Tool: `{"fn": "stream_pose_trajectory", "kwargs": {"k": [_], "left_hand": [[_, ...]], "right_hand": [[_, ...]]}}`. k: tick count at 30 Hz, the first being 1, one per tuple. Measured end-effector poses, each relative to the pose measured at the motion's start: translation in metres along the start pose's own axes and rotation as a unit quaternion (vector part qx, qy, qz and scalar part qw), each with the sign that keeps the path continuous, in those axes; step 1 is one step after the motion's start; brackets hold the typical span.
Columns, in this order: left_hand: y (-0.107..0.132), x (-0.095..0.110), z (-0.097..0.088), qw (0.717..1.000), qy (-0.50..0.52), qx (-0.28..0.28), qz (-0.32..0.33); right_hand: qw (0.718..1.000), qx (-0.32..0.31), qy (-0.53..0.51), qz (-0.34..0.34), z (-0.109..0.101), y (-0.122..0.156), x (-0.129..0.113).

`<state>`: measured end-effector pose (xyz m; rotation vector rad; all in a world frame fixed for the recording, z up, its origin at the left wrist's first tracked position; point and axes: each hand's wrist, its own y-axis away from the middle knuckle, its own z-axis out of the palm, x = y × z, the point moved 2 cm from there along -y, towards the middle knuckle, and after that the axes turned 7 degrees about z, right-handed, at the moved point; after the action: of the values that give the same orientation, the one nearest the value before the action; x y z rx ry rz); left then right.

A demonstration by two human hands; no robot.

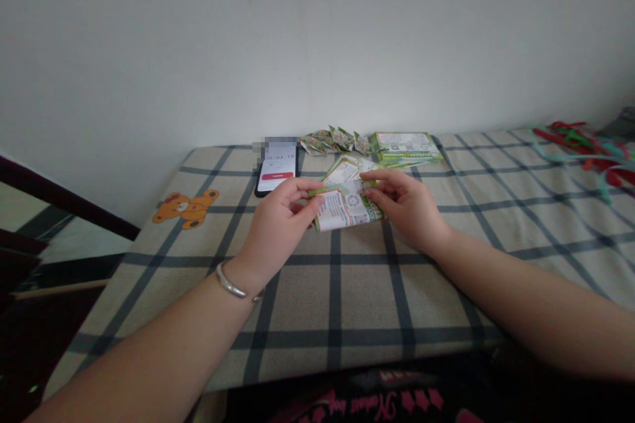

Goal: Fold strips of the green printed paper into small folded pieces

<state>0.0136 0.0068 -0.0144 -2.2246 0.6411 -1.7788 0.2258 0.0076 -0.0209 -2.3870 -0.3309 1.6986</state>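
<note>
Pinching a printed packet at opposite ends with left hand and right hand, over the counter, probably to hold its face flat. Just behind, similar printed pieces, likely for easy reach; farther left, a phone, screen up, presumably for readable digits.

I see 1 phone, screen lit, on checked cloth, before pale wall. 1 orange bear to my left. Red, green strips at far right.
</note>
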Motion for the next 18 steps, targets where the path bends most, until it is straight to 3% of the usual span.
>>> {"fn": "stream_pose_trajectory", "kwargs": {"k": [11, 18], "left_hand": [[0.0005, 0.0016, -0.0005, 1.0, -0.002, 0.017, 0.003], [-0.0023, -0.0013, -0.0018, 1.0, 0.018, 0.011, -0.007]], "right_hand": [[0.995, -0.017, -0.088, 0.031, 0.0058, -0.002, 0.0033], [0.996, -0.02, -0.076, 0.036, 0.0074, -0.0017, 0.0038]]}}
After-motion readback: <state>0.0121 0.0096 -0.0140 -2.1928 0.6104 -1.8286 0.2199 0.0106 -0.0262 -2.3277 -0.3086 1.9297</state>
